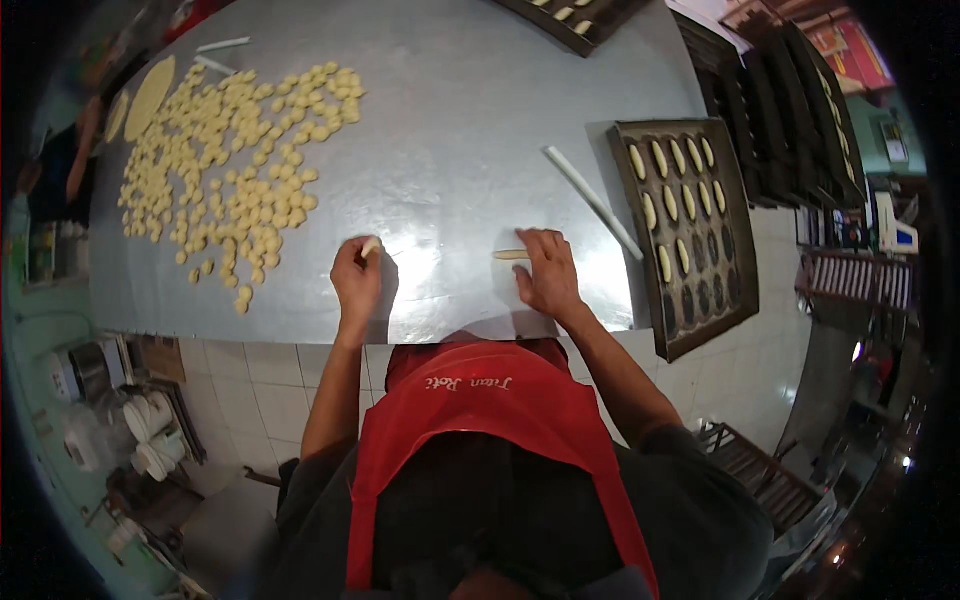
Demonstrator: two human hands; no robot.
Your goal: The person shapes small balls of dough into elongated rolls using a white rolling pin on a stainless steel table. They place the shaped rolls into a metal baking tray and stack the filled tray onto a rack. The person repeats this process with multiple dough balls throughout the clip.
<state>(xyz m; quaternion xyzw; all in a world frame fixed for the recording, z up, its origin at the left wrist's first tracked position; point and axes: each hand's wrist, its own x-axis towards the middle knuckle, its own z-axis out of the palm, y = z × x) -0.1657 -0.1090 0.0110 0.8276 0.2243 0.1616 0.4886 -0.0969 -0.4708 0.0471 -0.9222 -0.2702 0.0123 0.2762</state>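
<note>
My left hand (356, 282) is closed on a small pale dough ball (371, 246), which pokes out between thumb and fingers just above the metal table (440, 130). To the right, my right hand (550, 275) has its bent fingers and thumb at the right end of a thin dough roll (510, 254), whose left end sticks out over the tabletop. Many dough balls (265, 210) lie scattered over the table's left part. Beyond my right hand stands a dark baking tray (690, 225) with oval hollows; dough rolls fill its far rows and part of a middle row.
A white rod (595, 203) lies slantwise between my right hand and the tray. Another tray (580, 20) rests at the far edge. Flat dough pieces (150, 98) and short white sticks (222, 45) lie far left. Dark trays (790, 110) are stacked at right. Someone's arm (82, 150) shows at left.
</note>
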